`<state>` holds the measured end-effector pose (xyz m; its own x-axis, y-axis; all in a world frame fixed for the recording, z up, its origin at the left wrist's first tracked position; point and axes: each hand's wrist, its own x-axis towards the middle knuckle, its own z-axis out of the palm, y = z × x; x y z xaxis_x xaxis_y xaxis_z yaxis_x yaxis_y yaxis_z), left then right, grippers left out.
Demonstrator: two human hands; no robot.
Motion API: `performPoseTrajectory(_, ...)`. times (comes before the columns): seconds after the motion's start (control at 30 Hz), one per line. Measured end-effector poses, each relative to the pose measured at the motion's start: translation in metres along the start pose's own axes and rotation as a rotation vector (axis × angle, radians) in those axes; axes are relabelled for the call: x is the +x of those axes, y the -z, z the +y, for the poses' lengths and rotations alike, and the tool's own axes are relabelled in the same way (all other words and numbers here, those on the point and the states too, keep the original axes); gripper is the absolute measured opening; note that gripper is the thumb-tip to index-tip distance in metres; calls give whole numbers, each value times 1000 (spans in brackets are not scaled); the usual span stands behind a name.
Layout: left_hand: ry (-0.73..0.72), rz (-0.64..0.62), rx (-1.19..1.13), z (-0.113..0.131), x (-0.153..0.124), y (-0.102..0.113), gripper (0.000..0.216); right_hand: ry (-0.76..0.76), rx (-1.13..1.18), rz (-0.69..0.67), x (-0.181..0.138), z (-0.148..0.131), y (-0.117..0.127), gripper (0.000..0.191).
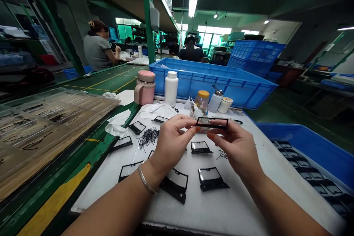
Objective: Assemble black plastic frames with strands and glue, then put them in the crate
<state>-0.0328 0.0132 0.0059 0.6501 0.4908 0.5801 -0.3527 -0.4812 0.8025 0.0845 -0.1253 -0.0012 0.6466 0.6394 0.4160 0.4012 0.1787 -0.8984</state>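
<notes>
Both hands hold up one black rectangular frame with a clear window (212,125) over the white work surface. Its left end is pinched between the thumb and fingers of my left hand (175,136). At the opposite end, my right hand (235,140) grips it, the fingers lying behind and the thumb below. Several similar black frames lie around below, one (211,179) near my right wrist and another (177,184) by my left forearm. A pile of thin black strips (148,137) sits left of my left hand. Some more strips (222,154) lie beneath my right hand.
At the back stand a pink mug (146,90), a white bottle (171,90), a yellow-lidded jar (202,99) and a pump bottle (215,101). A blue crate (188,81) is behind them. On the right, a blue bin (309,136) holds several frames. Co-workers sit further off.
</notes>
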Motion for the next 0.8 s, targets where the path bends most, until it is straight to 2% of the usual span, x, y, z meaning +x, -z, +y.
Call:
performPoseTrajectory(0.1, -230, 45, 160, 0, -3, 0, 13, 156, -123, 128, -4, 1, 7, 34)
performPoseTrajectory(0.17, -350, 37, 248, 0, -4, 0, 15, 229, -170, 192, -7, 3, 11, 28)
performPoseTrajectory(0.27, -475, 28, 317, 1, -5, 0, 19, 365, -237, 227, -12, 3, 14, 20)
performPoseTrajectory(0.33, -535, 25, 333, 3, -6, 0, 22, 453, -265, 229, -13, 2, 16, 21)
performPoseTrajectory(0.53, -602, 27, 325, 11, -8, 1, 25, 600, -278, 271, -16, -3, 20, 33)
performPoseTrajectory(0.8, -601, 45, 326, 16, -9, 1, 19, 615, -264, 253, -18, -4, 22, 32)
